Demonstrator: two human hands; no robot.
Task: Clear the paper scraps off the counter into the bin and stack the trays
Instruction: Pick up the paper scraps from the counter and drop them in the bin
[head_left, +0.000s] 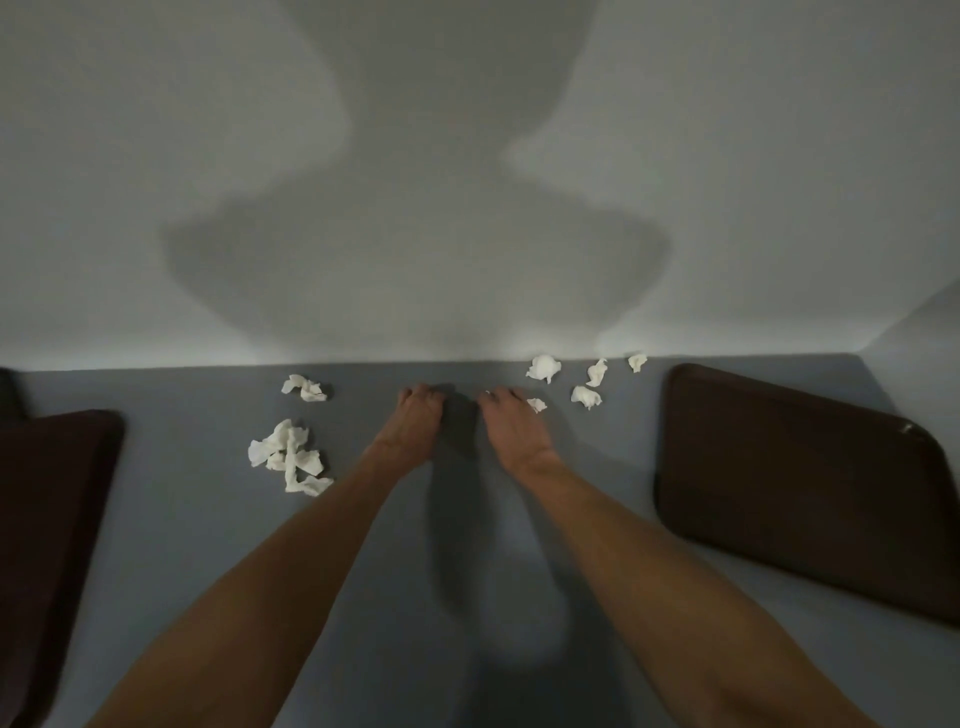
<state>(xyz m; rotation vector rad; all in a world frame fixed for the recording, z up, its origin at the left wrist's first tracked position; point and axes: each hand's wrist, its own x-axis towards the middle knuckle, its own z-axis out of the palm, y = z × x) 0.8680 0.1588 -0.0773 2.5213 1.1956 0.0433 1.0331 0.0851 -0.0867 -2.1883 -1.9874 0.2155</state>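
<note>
The desk (208, 545) is still carrying nearly everything the task names, so by my judgement the work is only just starting. The right tray (805, 493) is lying flat at an angle by the desk's right end, and the left tray (52, 519) is sitting well apart from it at the left edge; nothing is stacked yet. The big heap of scraps (288, 457) is lying left of the arms, with a smaller crumpled piece (305, 388) beyond it near the wall. Four loose scraps (586, 396) are sitting in a cluster by the wall on the right. No bin is showing in this view.

Both arms are reaching forward to the middle of the desk. The left grip (418, 415) is resting knuckles-up with its fingers curled under; whether it is closing on any paper I cannot tell. The right grip (511, 421) is lying fingers-down on the desk, its fingertips just beside the smallest scrap (536, 405); whether they are pinching anything I cannot tell either.
</note>
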